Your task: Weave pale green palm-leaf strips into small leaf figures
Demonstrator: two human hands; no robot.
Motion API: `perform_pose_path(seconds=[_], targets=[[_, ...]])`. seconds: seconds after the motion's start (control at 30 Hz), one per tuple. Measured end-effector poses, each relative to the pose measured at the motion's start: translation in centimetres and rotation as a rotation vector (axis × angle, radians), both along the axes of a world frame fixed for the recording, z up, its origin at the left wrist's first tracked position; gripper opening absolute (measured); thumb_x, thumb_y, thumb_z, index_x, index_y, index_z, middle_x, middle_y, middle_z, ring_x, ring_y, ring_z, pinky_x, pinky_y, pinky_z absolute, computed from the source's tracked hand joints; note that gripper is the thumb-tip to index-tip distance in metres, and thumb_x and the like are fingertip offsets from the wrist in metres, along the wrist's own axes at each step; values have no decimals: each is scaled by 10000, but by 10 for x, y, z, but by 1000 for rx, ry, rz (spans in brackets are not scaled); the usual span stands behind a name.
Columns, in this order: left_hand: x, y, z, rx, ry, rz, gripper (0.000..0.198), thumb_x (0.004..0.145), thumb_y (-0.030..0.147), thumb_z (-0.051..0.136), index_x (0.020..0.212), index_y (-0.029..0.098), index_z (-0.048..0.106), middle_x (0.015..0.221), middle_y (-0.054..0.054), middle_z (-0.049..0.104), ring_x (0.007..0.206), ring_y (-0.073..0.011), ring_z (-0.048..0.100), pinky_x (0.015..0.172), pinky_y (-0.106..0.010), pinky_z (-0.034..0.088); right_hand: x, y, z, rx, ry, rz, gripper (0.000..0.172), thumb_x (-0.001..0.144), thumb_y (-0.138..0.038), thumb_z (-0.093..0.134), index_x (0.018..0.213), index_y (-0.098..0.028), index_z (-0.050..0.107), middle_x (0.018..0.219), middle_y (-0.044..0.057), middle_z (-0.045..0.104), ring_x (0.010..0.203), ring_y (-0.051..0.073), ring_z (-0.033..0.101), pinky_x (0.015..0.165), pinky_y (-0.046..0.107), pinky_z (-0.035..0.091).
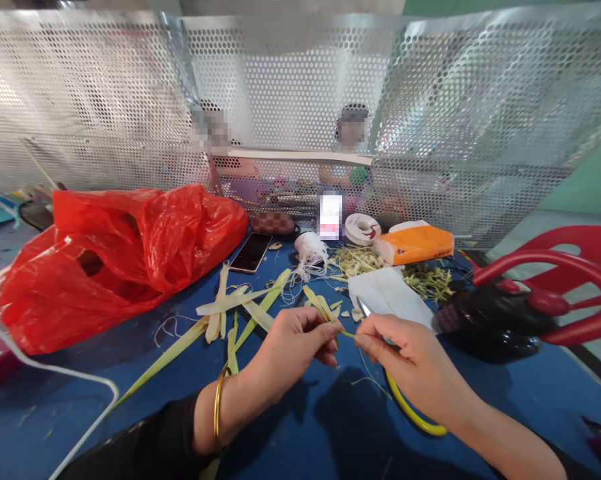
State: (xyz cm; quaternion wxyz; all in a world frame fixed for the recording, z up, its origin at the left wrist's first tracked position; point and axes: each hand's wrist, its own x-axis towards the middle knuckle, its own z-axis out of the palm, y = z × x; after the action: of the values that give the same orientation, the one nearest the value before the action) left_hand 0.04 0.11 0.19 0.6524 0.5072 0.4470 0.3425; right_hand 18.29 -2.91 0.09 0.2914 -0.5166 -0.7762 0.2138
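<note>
My left hand [293,343] is closed in a pinch on a narrow yellow-green leaf strip [321,308] above the blue table [130,413]. A gold bangle [218,408] sits on that wrist. My right hand [405,357] is closed round a pair of scissors; its metal blade tip [364,307] pokes up and its yellow handle loop [413,412] hangs below the palm. The blade tip meets the strip between the two hands. Several more pale leaf strips [235,307] lie just beyond my left hand.
A big red plastic bag [115,257] fills the left. A dark phone [251,252], white thread bundle [310,253], tape roll [361,229], orange tissue pack [414,244], white tissue [388,293] and leaf scraps lie ahead. A black bag [490,323] sits right. Perforated metal screen [290,87] behind; people beyond it.
</note>
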Motion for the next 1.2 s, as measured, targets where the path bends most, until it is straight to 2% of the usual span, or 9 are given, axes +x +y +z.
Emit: perform_pose_path(seconds=[0.07,0.17,0.23,0.3,0.4,0.53,0.67,0.83,1.2], targets=[[-2,1,0,-40,-72,-4,255,743,365,690,681,121,654,648,-35,653,596,-123,610,642,-246,482,0,2,-1,187,-47,-18,196,929,-226,494,751,-204,574,666,-16,589,656,151,551,615,271,422],[-5,1,0,-90,-186,-49,258,769,370,667,752,116,707,747,-71,703,693,-134,625,730,-254,476,-2,3,-4,600,-172,-46,124,899,-169,533,949,-179,647,870,61,659,842,209,595,802,366,426],[-5,0,-1,-115,-234,-66,208,768,317,665,783,118,725,775,-74,714,709,-125,617,733,-237,461,-4,0,-6,779,-249,29,193,893,-119,529,1030,-167,656,904,71,666,864,204,598,871,393,398],[-5,-1,-2,-144,-241,-69,159,745,258,677,802,120,734,805,-76,720,722,-118,613,702,-211,444,-8,-5,-9,855,-331,171,240,905,-88,487,1057,-155,661,855,52,671,807,178,598,876,382,388],[-2,-4,-4,-178,-206,-64,142,717,228,698,798,119,738,812,-75,718,704,-112,607,642,-194,421,-16,-10,-14,885,-480,304,293,932,-114,413,1091,-116,658,801,53,667,748,188,583,800,377,394],[3,-8,-7,-206,-214,-33,120,685,216,729,757,120,737,757,-55,704,687,-112,602,657,-203,433,-23,-13,-21,939,-552,313,300,913,-100,395,962,-97,691,762,73,663,700,209,570,741,397,390],[3,-9,-12,-236,-230,-4,101,669,213,746,714,124,731,716,-45,705,657,-106,604,653,-202,443,-23,-14,-27,930,-436,357,323,915,-79,370,905,-97,693,806,76,687,742,207,581,762,396,395],[3,-8,-10,-214,-266,4,165,670,225,756,807,133,741,686,-39,713,673,-125,627,738,-240,476,-17,-15,-28,882,-245,422,319,926,-77,362,949,-67,680,821,76,693,773,180,591,782,367,412],[4,-10,-9,-156,-191,3,155,687,251,739,798,143,738,678,-27,689,703,-142,608,766,-264,462,-20,-16,-25,863,-250,501,361,917,-66,324,952,-62,683,809,93,695,760,193,618,831,377,444]])
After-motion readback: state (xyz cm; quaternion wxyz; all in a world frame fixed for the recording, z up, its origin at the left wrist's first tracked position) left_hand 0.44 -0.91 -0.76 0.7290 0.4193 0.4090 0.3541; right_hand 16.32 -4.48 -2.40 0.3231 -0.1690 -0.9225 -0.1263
